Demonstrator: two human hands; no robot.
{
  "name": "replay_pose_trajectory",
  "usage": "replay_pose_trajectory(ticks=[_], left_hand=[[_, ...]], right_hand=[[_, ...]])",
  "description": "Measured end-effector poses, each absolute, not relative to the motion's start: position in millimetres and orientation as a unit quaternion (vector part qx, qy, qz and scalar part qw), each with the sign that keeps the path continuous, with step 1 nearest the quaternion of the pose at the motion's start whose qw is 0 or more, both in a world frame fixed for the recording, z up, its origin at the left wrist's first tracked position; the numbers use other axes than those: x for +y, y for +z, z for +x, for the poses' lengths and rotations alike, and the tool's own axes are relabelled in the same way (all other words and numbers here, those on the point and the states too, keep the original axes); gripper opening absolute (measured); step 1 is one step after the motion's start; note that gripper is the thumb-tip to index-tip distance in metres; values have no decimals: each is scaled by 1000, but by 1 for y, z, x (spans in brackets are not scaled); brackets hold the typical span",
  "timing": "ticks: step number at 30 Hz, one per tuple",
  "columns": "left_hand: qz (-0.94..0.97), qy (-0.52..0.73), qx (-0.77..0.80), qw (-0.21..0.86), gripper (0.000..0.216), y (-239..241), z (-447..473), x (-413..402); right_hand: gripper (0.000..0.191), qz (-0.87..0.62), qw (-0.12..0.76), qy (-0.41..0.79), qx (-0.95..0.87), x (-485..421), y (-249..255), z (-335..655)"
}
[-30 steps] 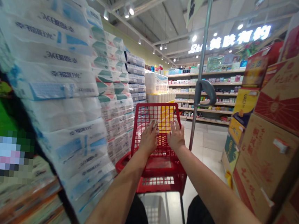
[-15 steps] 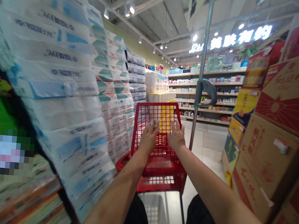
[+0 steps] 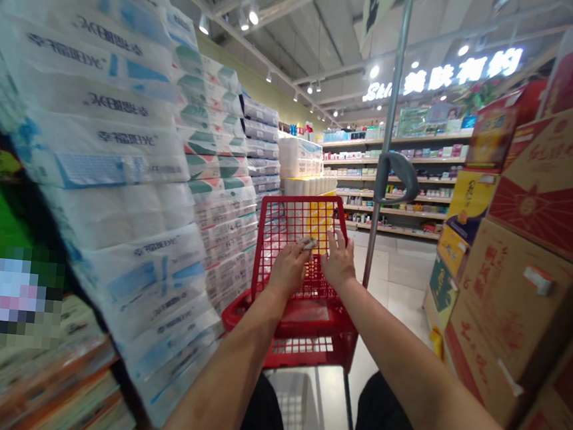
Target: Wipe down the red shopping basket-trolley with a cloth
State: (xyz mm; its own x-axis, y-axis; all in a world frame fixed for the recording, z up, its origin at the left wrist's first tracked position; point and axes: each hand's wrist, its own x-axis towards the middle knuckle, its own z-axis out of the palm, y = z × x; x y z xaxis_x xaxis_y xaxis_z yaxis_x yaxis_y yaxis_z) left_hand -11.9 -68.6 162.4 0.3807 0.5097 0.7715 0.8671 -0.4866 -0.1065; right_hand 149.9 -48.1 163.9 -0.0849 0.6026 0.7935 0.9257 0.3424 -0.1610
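Observation:
A red shopping cart point(image 3: 302, 313) with a grid back stands in front of me, and both hands are over it. In the fingertips of my left hand point(image 3: 289, 267) is a small pale, crumpled-looking piece point(image 3: 309, 243); its kind is too small to make out. My right hand point(image 3: 338, 261) is beside it, near the cart's right edge, fingers apart and nothing visible in them. Between the hands the red grid shows through. A grey metal pole point(image 3: 390, 110) with a dark grey loop handle point(image 3: 404, 180) rises just right of the cart.
Tall stacks of wrapped tissue packs point(image 3: 127, 137) line the left side. On the right, cardboard cartons point(image 3: 520, 296) are piled high. Shelves of small goods point(image 3: 400, 175) stand beyond, under a lit sign point(image 3: 459, 76). Pale floor tiles point(image 3: 393, 305) run between.
My left hand has shifted slightly to the right, bringing the small pale piece closer to my right hand. My right hand and the cart have hardly moved.

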Motion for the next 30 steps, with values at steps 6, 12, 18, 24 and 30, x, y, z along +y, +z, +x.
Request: replay_pose_trajectory(ticks=[6, 12, 18, 24, 30], left_hand=[[-751, -406, -470, 224, 61, 162, -13, -67], [-765, -405, -463, 190, 26, 162, -11, -67], [-643, -462, -535, 296, 24, 171, -15, -78], [-640, -425, -573, 286, 24, 168, -13, -76], [-761, -463, -413, 189, 21, 162, -12, -62]], right_hand=[[60, -540, 419, -185, -706, -49, 164, 150], [61, -540, 417, -186, -707, -50, 165, 150], [61, -545, 408, -188, -708, -48, 164, 150], [61, -540, 412, -185, -710, -46, 162, 150], [62, -533, 427, -177, -709, -47, 162, 151]])
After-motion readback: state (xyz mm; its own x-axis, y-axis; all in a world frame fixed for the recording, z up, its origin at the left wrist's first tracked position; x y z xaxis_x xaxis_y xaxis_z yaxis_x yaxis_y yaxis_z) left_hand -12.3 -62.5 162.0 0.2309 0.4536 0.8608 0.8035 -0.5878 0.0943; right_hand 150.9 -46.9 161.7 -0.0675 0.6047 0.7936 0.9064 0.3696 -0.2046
